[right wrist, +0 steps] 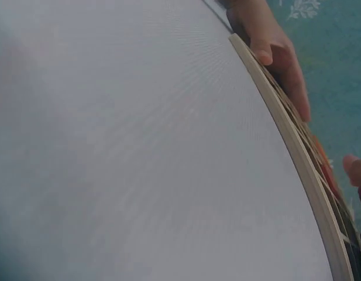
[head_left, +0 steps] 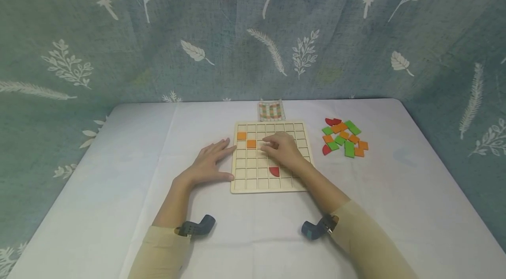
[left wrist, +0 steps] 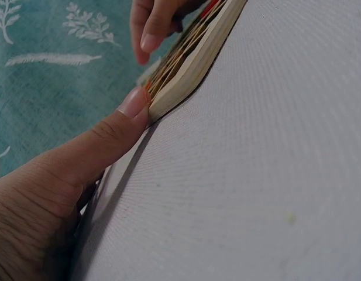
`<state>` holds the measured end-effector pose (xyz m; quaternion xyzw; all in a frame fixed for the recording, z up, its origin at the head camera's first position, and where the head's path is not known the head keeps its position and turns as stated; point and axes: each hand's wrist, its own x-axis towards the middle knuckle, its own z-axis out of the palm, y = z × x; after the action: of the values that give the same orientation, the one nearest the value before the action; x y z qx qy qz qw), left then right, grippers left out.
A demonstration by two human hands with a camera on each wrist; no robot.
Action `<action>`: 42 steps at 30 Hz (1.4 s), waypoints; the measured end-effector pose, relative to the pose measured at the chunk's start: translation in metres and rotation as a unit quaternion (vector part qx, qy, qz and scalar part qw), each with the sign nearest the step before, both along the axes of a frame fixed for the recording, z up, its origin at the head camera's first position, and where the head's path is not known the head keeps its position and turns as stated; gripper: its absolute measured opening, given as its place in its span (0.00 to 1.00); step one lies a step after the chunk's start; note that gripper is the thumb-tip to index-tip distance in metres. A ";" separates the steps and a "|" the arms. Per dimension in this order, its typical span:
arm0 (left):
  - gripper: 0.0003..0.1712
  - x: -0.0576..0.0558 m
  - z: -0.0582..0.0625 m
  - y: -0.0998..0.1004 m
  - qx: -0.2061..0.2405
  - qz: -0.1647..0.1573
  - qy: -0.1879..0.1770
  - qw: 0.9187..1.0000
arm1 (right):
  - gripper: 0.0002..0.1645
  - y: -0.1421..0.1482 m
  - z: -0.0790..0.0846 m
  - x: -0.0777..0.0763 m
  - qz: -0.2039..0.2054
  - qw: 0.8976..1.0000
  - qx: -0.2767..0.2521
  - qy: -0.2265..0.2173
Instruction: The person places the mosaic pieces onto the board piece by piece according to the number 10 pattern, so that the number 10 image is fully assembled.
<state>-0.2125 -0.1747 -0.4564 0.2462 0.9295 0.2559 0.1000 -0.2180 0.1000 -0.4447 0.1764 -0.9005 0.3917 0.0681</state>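
Observation:
A wooden board (head_left: pixel 251 173) with a grid of square cells lies on the table. Two orange squares (head_left: pixel 251 144) sit in cells at its upper left, and a red quarter-round piece (head_left: pixel 274 172) lies in a lower cell. My left hand (head_left: pixel 209 164) is spread at the board's left side, thumb and fingertips touching the edge; the left wrist view shows that thumb (left wrist: pixel 110 137) against the board's corner. Over the board's middle hovers my right hand (head_left: pixel 283 149), thumb and index finger apart, with no piece visible between them. Its palm and other fingers are hidden in the head view.
Right of the board lie several loose pieces: green rectangles (head_left: pixel 349 149), orange shapes (head_left: pixel 328 139) and red quarter-rounds (head_left: pixel 326 150). A small checked pattern card (head_left: pixel 271 110) lies behind the board. White cloth (head_left: pixel 118 191) covers the table, and a leaf-printed curtain (head_left: pixel 229 19) hangs beyond.

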 end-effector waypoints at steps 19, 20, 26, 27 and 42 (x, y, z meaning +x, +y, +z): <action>0.54 0.003 0.006 -0.001 0.006 -0.008 0.004 1.000 | 0.20 0.053 0.009 0.014 -0.060 0.997 0.026 0.049; 0.54 0.002 0.005 -0.001 0.005 -0.009 0.005 1.000 | 0.20 0.056 0.009 0.015 -0.063 0.996 0.024 0.049; 0.54 0.001 0.003 0.000 0.004 -0.010 0.008 1.000 | 0.21 0.075 0.013 0.024 -0.095 0.995 0.028 -0.006; 0.54 0.001 0.003 0.000 0.004 -0.011 0.007 1.000 | 0.21 0.078 0.013 0.026 -0.101 0.994 0.028 -0.015; 0.54 0.002 0.003 0.001 0.006 -0.007 -0.001 1.000 | 0.24 0.124 0.003 0.043 -0.167 0.985 0.042 -0.023</action>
<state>-0.2100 -0.1739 -0.4532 0.2531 0.9259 0.2615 0.1014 -0.1750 0.2238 -0.4421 0.0172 -0.9342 0.3406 0.1042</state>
